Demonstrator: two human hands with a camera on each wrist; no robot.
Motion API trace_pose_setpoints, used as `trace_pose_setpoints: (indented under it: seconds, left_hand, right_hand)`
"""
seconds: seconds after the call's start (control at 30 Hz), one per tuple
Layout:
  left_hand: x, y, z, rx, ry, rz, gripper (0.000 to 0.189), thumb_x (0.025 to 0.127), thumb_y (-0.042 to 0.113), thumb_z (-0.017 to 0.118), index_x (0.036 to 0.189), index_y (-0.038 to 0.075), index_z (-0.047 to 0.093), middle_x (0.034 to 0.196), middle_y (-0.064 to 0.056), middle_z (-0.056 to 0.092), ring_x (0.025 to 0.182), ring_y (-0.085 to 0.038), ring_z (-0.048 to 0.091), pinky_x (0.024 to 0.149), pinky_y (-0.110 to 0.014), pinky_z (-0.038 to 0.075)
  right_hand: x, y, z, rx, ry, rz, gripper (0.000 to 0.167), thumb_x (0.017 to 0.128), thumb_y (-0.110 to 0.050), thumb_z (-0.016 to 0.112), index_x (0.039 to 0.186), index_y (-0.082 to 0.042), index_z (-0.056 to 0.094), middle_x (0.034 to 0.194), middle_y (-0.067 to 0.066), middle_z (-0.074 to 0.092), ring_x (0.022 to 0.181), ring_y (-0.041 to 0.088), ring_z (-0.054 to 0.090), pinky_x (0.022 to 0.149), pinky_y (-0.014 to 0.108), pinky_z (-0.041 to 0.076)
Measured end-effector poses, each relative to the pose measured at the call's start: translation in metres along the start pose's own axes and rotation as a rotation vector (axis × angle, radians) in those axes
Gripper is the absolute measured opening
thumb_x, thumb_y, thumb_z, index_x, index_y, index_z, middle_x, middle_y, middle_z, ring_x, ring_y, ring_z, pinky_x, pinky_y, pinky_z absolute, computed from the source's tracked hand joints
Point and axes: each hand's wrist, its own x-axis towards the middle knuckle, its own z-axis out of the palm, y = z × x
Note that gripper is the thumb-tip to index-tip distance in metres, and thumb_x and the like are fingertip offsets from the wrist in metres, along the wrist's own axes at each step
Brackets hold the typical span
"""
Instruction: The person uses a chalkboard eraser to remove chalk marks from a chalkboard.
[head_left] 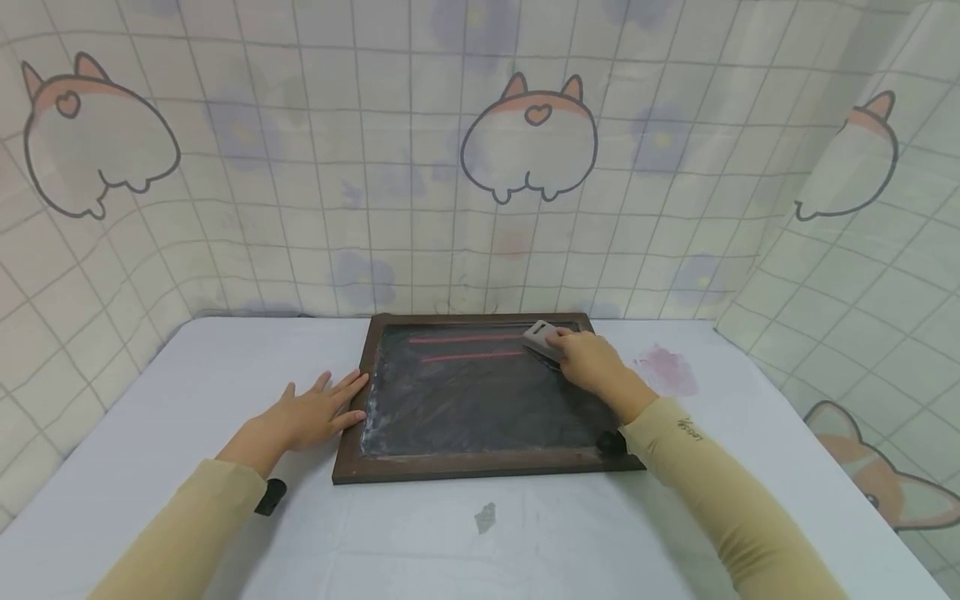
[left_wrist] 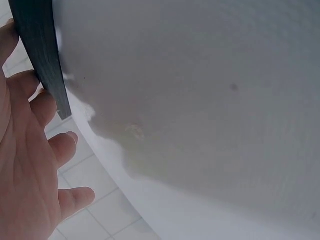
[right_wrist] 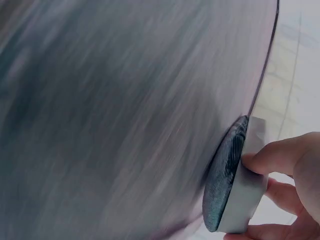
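Observation:
A framed chalkboard [head_left: 480, 408] lies on the white table, with two red chalk lines [head_left: 472, 357] across its upper part. My right hand [head_left: 596, 364] grips a grey chalkboard eraser [head_left: 542, 337] over the board's upper right, at the right ends of the lines. In the right wrist view, thumb and fingers pinch the light body of the eraser [right_wrist: 245, 200], and its dark felt pad faces the board surface. My left hand [head_left: 315, 414] is spread with straight fingers, its fingertips on the left side of the wooden frame [head_left: 349, 442]. The left wrist view shows those fingers [left_wrist: 42, 107] at the frame's edge.
The white table [head_left: 405, 542] has a grey patch [head_left: 485, 518] in front of the board and a pink stain [head_left: 667, 369] to its right. A checked cloth [head_left: 420, 167] with cartoon drawings hangs behind and at the sides.

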Motion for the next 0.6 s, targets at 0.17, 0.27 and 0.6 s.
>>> trace_pose_setpoints:
  seconds: [0.17,0.27,0.6]
  left_hand:
    - [-0.002,0.002,-0.002,-0.005,-0.007,-0.006,0.074,0.108,0.054,0.041,0.164,0.010,0.022,0.168,-0.018,0.021,0.149,-0.052,0.019,0.108,-0.082,0.009]
    - [-0.003,0.003,-0.003,-0.004,-0.011,-0.008,0.075,0.108,0.055,0.041,0.164,0.009,0.022,0.167,-0.018,0.022,0.149,-0.053,0.019,0.108,-0.082,0.010]
    - [0.001,0.003,0.000,-0.003,-0.016,-0.027,0.075,0.108,0.057,0.039,0.164,0.011,0.021,0.168,-0.018,0.021,0.149,-0.052,0.019,0.109,-0.081,0.009]
  right_hand:
    - [0.008,-0.030,0.001,0.029,-0.030,-0.035,0.048,0.095,0.002,0.061,0.143,-0.002,0.060,0.147,0.022,0.054,0.047,0.014,0.031,0.052,0.031,0.039]
    - [0.017,-0.054,0.005,0.020,-0.050,-0.058,0.047,0.097,0.001,0.060,0.144,-0.004,0.060,0.148,0.020,0.054,0.053,0.016,0.046,0.056,0.036,0.047]
    - [0.047,-0.138,0.016,-0.012,-0.133,-0.156,0.050,0.101,-0.004,0.061,0.149,-0.015,0.056,0.154,0.010,0.049,0.103,0.026,0.071,0.076,0.035,0.059]
